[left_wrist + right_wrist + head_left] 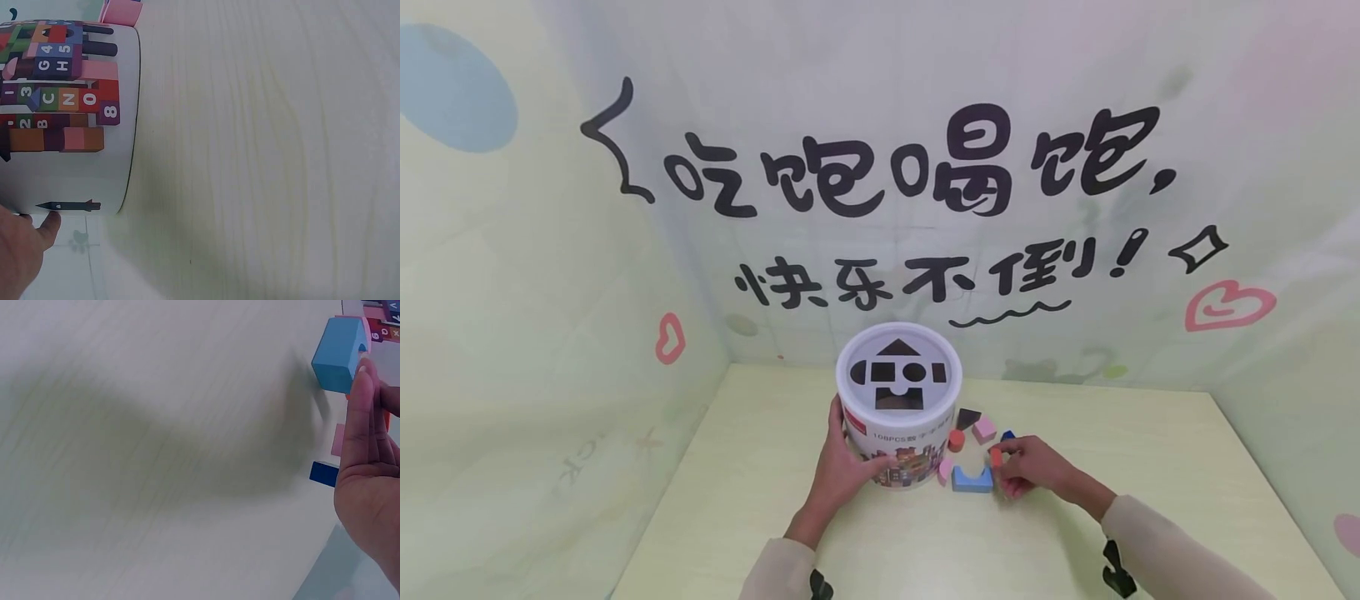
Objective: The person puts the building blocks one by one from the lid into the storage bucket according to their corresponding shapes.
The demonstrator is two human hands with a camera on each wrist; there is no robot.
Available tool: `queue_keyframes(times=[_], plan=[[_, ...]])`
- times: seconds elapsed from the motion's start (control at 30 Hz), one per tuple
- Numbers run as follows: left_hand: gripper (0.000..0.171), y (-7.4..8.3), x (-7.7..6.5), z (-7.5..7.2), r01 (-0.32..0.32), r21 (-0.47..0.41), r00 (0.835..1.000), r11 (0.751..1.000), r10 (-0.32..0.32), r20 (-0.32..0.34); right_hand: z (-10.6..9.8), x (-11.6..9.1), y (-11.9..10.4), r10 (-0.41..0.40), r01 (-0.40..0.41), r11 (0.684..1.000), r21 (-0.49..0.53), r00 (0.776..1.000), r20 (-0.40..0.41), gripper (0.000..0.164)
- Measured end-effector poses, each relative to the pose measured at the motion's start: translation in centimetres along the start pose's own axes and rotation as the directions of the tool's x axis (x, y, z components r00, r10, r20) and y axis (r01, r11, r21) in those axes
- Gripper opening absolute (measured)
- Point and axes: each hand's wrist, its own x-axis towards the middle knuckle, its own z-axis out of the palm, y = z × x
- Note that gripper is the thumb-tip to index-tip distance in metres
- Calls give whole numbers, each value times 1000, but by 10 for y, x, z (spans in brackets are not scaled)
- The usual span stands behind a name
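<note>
A white toy-block bucket (pixel 895 429) stands upright, its lid (pixel 857 400) cut with holes of several shapes. My left hand (pixel 842 467) holds the bucket's left side, thumb across the printed front. To the bucket's right, my right hand (pixel 1026 465) pinches a small orange-red block (pixel 996 457) between thumb and fingers. A light blue block with a rounded notch (pixel 972 481) lies beside those fingertips. In the right wrist view the light blue block (pixel 337 356) is close to the fingertips, and the hand hides most of the orange-red one.
Around the bucket's right side lie a red round block (pixel 956 440), a dark triangular block (pixel 969 418), pink blocks (pixel 983 430) and a dark blue block (pixel 324 474). A printed cloth (pixel 880 100) surrounds the pale wooden table (pixel 700 475) at the back and sides.
</note>
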Motion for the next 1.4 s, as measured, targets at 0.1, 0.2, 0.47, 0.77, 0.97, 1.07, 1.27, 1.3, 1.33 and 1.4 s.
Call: queue_keyframes(times=[0.1, 0.2, 0.47, 0.77, 0.97, 1.07, 1.27, 1.3, 1.33, 1.4], plan=[[130, 0, 0, -1, 8, -7, 1000, 1000, -8, 4, -3, 3, -5, -4, 4, 1000, -14, 1000, 0, 38], [132, 0, 0, -1, 24, -7, 1000, 1000, -24, 8, -4, 5, -12, -5, 5, 1000, -30, 1000, 2, 40], [129, 25, -5, -5, 42, 3, 999, 999, -42, 24, -6, 7, -31, -38, 38, 999, -24, 999, 21, 42], [131, 16, -3, -4, 20, 3, 1000, 1000, -20, 15, -12, 6, -53, -81, 81, 997, -8, 996, 50, 39], [132, 2, 0, -1, 10, 1, 1000, 1000, -10, 8, -13, 0, -70, -91, 93, 995, -21, 994, 65, 40], [130, 1, -1, -1, 0, 0, 1000, 1000, 0, 12, -14, -2, -77, -95, 98, 995, -35, 993, 70, 39], [132, 2, -1, -1, 12, 4, 1000, 1000, -12, 12, -15, -3, -86, -102, 106, 994, -40, 990, 99, 38], [133, 2, 0, -1, 19, 3, 1000, 1000, -19, 11, -15, -3, -87, -103, 107, 993, -41, 989, 105, 37], [133, 2, 0, -1, 23, 1, 1000, 1000, -23, 11, -16, -3, -88, -105, 110, 993, -44, 988, 112, 36], [135, 1, 0, -1, 27, -4, 1000, 1000, -27, 9, -16, -4, -91, -110, 117, 992, -56, 986, 123, 33]])
